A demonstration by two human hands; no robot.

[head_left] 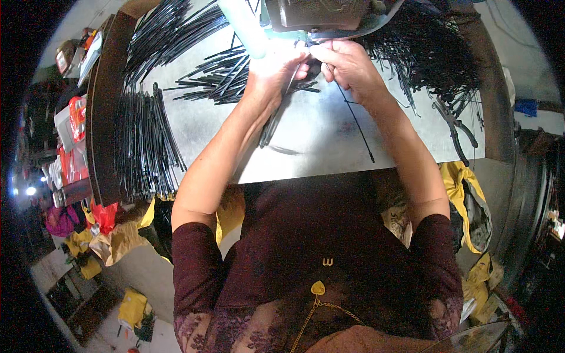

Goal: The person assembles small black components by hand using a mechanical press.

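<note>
My left hand (pixel 276 70) grips a bundle of thin black rods (pixel 272 126) that hangs down from the fist toward me over the grey metal tabletop (pixel 329 147). My right hand (pixel 347 65) pinches a single thin black rod (pixel 356 126) close to the left hand, right under a dark machine head (pixel 318 15). Both hands meet at the far middle of the table, brightly lit by a lamp (pixel 244 26).
Loose black rods lie fanned at the far centre (pixel 218 76), in a neat stack at the left (pixel 141 141), and in a tangled heap at the far right (pixel 429 53). Pliers (pixel 456 126) rest near the right edge. Yellow bags (pixel 465 188) hang below the table.
</note>
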